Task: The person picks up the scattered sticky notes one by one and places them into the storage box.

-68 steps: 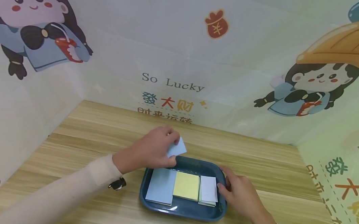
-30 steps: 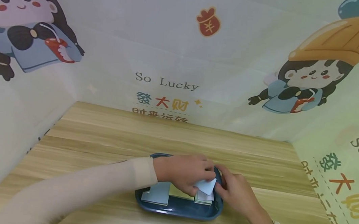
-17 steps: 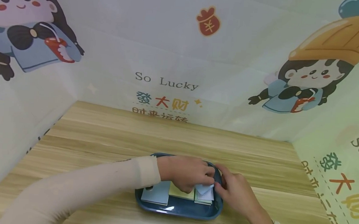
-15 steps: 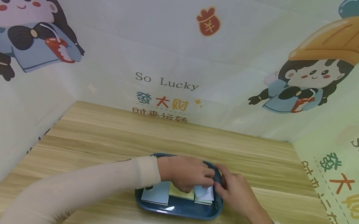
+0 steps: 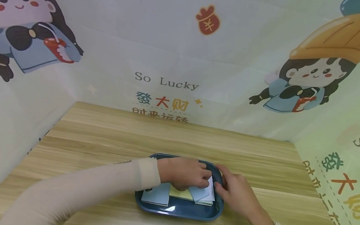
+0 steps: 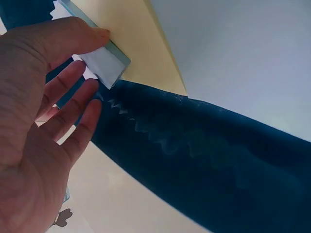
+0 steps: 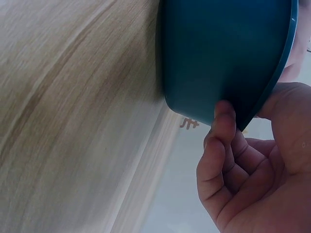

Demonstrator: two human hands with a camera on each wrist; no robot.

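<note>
The small blue card (image 5: 198, 192) has come down flat onto the paper stack at 3 o'clock in the blue tray (image 5: 178, 209). The left hand (image 5: 184, 174) pinches it. The right hand (image 5: 238, 193) grips the tray's rim; holding steady helps the edges line up.

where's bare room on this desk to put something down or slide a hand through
Bare wood lies between the tray and the back wall, and along the desk to the tray's left. Right of the tray is a narrower strip. The tray is crowded: note pads, left hand on them, right hand at its rim.
</note>
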